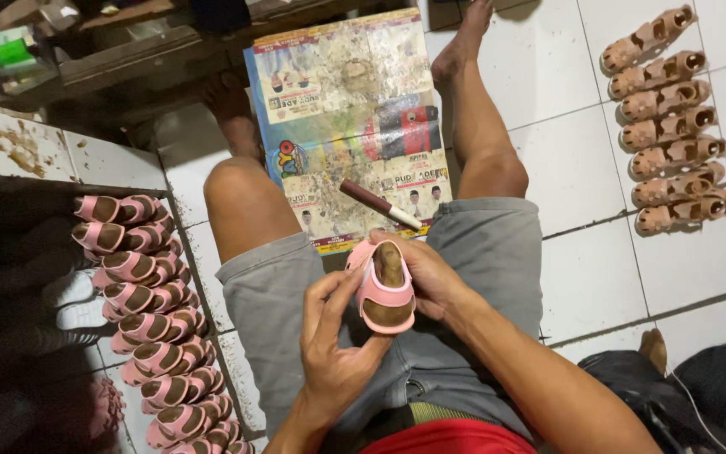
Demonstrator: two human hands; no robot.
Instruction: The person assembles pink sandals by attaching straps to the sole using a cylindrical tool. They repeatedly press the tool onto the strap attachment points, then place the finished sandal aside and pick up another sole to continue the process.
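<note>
I'm sitting on the tiled floor (598, 277) with a printed paper sheet (346, 109) spread between my legs and a brush (380, 204) lying on it. Rows of small pink sandals (149, 328) line my left; tan ones (670, 126) lie well apart on my right. I judge I'm checking one pink sandal (386, 290) over my lap — next comes pressing the strap down. My left hand (334, 345) and right hand (430, 277) both curl closed around it.
</note>
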